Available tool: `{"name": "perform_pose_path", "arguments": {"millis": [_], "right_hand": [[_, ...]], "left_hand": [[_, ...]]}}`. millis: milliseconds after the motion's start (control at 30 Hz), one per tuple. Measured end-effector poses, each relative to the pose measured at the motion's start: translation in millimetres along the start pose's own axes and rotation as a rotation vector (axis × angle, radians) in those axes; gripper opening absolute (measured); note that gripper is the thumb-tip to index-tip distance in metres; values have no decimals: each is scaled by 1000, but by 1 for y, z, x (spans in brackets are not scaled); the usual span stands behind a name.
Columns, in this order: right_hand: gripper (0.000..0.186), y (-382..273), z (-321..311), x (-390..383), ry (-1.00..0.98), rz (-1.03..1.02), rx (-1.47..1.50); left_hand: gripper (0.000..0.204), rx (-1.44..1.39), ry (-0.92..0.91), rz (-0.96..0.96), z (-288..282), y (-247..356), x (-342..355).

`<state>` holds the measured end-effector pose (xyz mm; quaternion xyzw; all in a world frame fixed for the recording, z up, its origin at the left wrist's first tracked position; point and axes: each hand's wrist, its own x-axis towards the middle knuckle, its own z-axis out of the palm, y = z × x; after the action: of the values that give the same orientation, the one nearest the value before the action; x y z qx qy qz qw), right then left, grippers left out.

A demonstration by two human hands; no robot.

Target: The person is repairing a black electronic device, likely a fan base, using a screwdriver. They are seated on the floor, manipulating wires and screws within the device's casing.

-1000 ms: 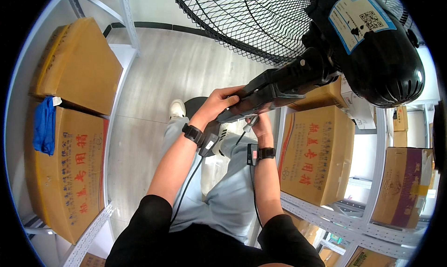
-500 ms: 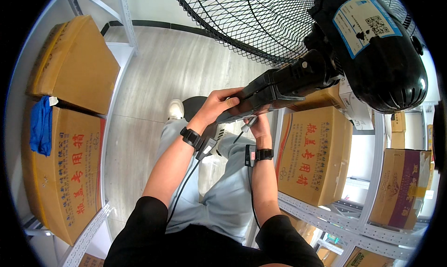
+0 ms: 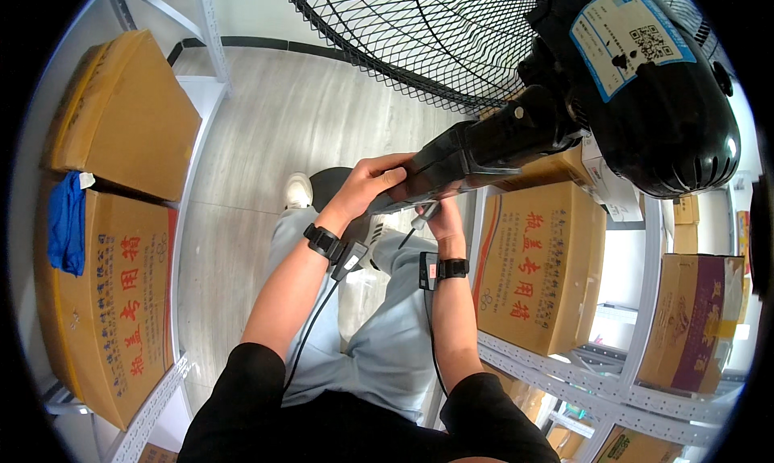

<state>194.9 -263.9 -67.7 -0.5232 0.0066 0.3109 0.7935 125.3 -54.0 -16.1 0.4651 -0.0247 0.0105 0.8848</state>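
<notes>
A large black pedestal fan leans in from the upper right, with its wire grille (image 3: 419, 35) at the top and its motor housing (image 3: 673, 116) bearing a blue-edged label. My left hand (image 3: 363, 190) is closed around the left side of the fan's black control box (image 3: 443, 163), thumb on top. Beneath that box, my right hand (image 3: 448, 221) holds a screwdriver (image 3: 422, 218) by its light handle, the dark shaft angled down toward my legs. The box hides part of the right fingers. The fan's dark round base (image 3: 329, 185) shows on the floor beside my foot.
Cardboard boxes (image 3: 121, 116) stand on a white metal shelf to the left, with a blue cloth (image 3: 68, 225) draped over one. Another carton (image 3: 536, 269) sits on the right shelf (image 3: 564, 378), close to my right forearm. Cabled wrist units are strapped on both wrists.
The whole view has shifted slightly to the left. Both hands keep their holds on the fan's control box and the screwdriver, with hardly any other movement.
</notes>
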Motion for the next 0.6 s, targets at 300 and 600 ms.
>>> {"name": "perform_pose_path", "arguments": {"millis": [300,600], "right_hand": [[33,2,-5,1,4,-4,20],[32,-2,0,-1,27,19,6]], "left_hand": [[38,2,13,-7,4,3,0],[38,23,56,13,7,4,-2]]}}
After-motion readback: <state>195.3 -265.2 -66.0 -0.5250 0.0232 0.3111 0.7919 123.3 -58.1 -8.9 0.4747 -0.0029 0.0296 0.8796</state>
